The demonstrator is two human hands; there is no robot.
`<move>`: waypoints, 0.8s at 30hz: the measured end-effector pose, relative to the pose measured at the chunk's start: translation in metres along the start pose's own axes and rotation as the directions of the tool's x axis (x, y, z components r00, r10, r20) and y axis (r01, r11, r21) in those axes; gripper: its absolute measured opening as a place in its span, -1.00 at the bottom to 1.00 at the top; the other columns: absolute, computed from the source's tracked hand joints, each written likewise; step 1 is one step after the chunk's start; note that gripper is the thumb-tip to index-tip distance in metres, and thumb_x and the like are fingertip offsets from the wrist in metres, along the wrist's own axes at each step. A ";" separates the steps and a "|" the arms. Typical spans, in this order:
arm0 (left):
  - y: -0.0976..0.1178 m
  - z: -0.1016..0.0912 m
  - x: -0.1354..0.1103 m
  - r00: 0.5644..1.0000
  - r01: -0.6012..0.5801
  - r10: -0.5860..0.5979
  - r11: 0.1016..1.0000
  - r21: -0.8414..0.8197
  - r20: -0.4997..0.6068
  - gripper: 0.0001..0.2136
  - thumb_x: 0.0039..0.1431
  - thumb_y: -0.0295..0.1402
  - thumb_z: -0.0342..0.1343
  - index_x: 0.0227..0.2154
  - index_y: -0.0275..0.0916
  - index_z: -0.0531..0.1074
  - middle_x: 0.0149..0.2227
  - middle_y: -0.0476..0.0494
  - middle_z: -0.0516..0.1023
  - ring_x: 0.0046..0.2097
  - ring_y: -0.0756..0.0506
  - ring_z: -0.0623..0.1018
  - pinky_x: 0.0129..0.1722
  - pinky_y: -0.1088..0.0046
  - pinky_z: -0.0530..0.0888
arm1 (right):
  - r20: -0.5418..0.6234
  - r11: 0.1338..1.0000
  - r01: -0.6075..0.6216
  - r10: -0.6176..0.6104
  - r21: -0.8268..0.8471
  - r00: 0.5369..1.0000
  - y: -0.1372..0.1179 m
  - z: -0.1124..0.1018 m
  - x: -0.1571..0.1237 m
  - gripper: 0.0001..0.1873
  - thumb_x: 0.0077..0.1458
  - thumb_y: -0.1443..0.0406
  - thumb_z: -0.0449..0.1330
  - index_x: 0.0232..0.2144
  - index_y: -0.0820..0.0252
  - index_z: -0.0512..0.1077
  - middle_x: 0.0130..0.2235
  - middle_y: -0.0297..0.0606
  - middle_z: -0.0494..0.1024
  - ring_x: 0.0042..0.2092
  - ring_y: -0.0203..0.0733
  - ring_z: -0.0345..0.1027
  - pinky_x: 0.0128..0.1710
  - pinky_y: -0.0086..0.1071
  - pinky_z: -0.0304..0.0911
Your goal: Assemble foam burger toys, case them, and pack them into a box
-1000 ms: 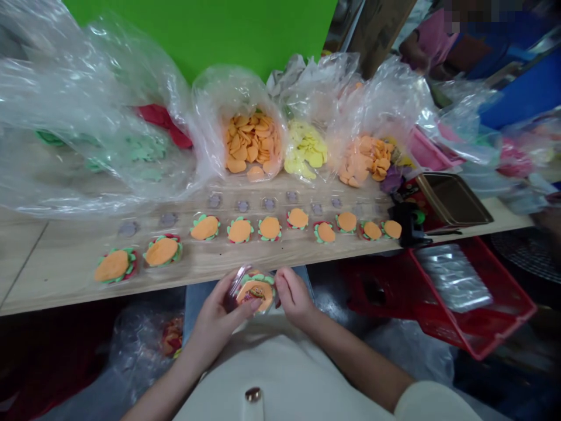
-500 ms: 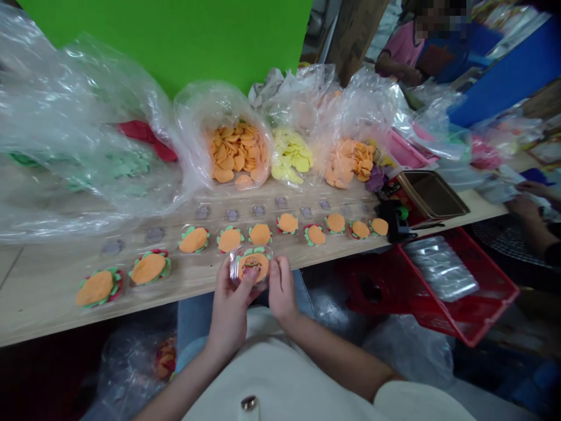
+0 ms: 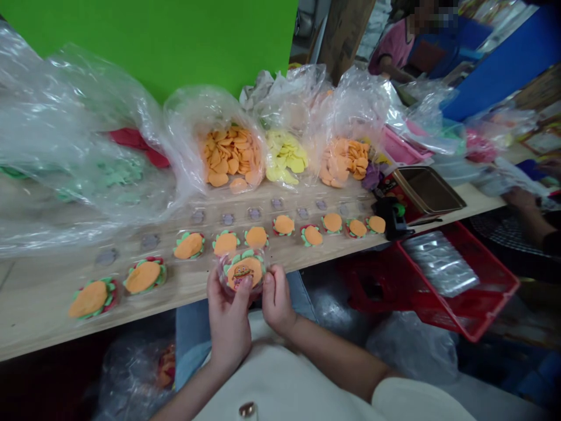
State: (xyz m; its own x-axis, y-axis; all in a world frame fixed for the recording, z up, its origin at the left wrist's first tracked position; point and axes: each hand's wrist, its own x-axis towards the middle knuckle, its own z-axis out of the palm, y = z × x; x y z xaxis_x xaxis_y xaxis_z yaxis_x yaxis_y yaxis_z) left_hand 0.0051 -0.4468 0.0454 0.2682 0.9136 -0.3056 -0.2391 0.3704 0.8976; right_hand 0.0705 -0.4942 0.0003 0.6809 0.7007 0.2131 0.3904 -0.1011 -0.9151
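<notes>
Between both hands I hold a small clear plastic box [image 3: 244,271] with a layered toy burger in it: orange bun, green frill and a burger picture on top. My left hand [image 3: 230,313] is closed round its left side, thumb on the front. At the box's right edge, my right hand [image 3: 277,299] grips with bent fingers. Beyond the hands stands a row of open clear boxes with orange-topped burgers, among them one burger [image 3: 225,242] just behind the held box and another burger [image 3: 145,276] to the left. Their lids hold greyish pieces [image 3: 228,219].
Plastic bags at the back hold orange discs [image 3: 232,155], yellow pieces [image 3: 287,156] and green pieces [image 3: 118,172]. A black tape dispenser [image 3: 394,217] stands near a brown tray [image 3: 432,190] at right. Below is a red crate [image 3: 495,298]. Co-workers sit at the right.
The held box has come slightly nearer and left in view, along with both hands. The whole view has shifted a little. The grip of both hands on the box stays.
</notes>
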 end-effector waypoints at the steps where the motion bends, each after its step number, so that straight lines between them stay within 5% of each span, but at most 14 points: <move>1: 0.002 -0.001 0.002 1.000 0.005 -0.005 1.000 -0.005 0.019 -0.52 0.02 -0.33 0.18 0.03 -0.05 0.22 0.03 -0.10 0.34 0.05 -0.10 0.37 0.01 0.35 0.37 | 0.019 1.000 0.004 -0.004 -0.003 1.000 0.003 -0.003 0.002 -0.89 0.19 0.29 -0.15 -0.35 0.14 0.13 -0.46 -0.35 0.26 -0.44 -0.27 0.19 -0.43 -0.42 0.12; 3: 0.012 -0.005 0.011 0.988 0.079 -0.076 0.997 -0.018 0.136 -0.58 0.03 -0.30 0.17 -0.02 -0.06 0.25 0.00 -0.09 0.37 0.00 -0.09 0.41 -0.05 0.36 0.42 | 0.082 1.000 -0.002 0.002 -0.006 0.997 0.006 -0.012 0.010 -0.89 0.19 0.28 -0.15 -0.35 0.13 0.13 -0.47 -0.35 0.27 -0.44 -0.27 0.20 -0.42 -0.41 0.13; 7: 0.035 -0.017 0.035 0.891 0.236 -0.253 0.967 0.091 0.378 -0.62 -0.09 -0.34 0.26 -0.17 -0.12 0.32 -0.09 -0.07 0.44 -0.16 -0.08 0.49 -0.27 0.44 0.51 | 0.310 0.999 0.030 -0.021 -0.025 0.950 0.002 -0.029 0.028 -0.90 0.17 0.27 -0.12 -0.37 0.12 0.14 -0.48 -0.34 0.31 -0.43 -0.25 0.23 -0.39 -0.38 0.15; 9: 0.039 -0.020 0.042 0.900 0.232 -0.255 0.967 0.107 0.354 -0.55 -0.17 -0.39 0.31 -0.16 -0.12 0.33 -0.14 -0.06 0.45 -0.24 -0.05 0.51 -0.37 0.51 0.51 | 0.369 0.999 0.036 -0.024 -0.026 0.929 -0.004 -0.032 0.034 -0.89 0.17 0.25 -0.10 -0.39 0.12 0.14 -0.48 -0.35 0.31 -0.43 -0.26 0.23 -0.39 -0.39 0.14; 12: 0.033 -0.017 0.040 0.933 0.236 -0.229 0.972 0.006 0.277 -0.59 -0.11 -0.36 0.28 -0.15 -0.11 0.33 -0.21 -0.02 0.46 -0.31 -0.01 0.50 -0.43 0.55 0.49 | 0.291 1.000 -0.006 0.011 -0.018 0.957 -0.010 -0.028 0.033 -0.84 0.20 0.21 -0.11 -0.38 0.12 0.15 -0.48 -0.39 0.27 -0.42 -0.27 0.20 -0.40 -0.41 0.11; 19: 0.022 -0.001 0.018 0.970 0.166 -0.148 0.983 -0.082 0.194 -0.62 -0.06 -0.41 0.23 -0.14 -0.11 0.29 -0.13 -0.04 0.42 -0.22 0.00 0.46 -0.32 0.55 0.47 | 0.077 0.996 -0.093 0.093 -0.003 0.993 -0.012 -0.011 0.012 -0.88 0.22 0.25 -0.18 -0.32 0.11 0.11 -0.42 -0.32 0.27 -0.38 -0.23 0.21 -0.35 -0.38 0.13; 24: 0.016 0.001 0.005 0.992 0.086 -0.074 0.989 -0.121 0.100 -0.60 -0.06 -0.42 0.23 -0.13 -0.06 0.28 -0.03 -0.04 0.39 -0.13 -0.01 0.45 -0.21 0.52 0.45 | 0.042 1.000 -0.013 0.013 -0.006 0.999 -0.014 -0.014 0.014 -0.89 0.19 0.27 -0.16 -0.32 0.12 0.13 -0.38 -0.27 0.29 -0.33 -0.21 0.23 -0.32 -0.35 0.17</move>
State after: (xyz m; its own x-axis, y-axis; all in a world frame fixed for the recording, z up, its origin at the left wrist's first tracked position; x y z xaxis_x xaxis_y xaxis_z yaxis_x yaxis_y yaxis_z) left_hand 0.0039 -0.4360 0.0588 0.3776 0.8621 -0.3381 -0.3259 0.4655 0.8229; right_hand 0.0834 -0.4924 0.0204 0.6595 0.7282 0.1865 0.3853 -0.1145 -0.9157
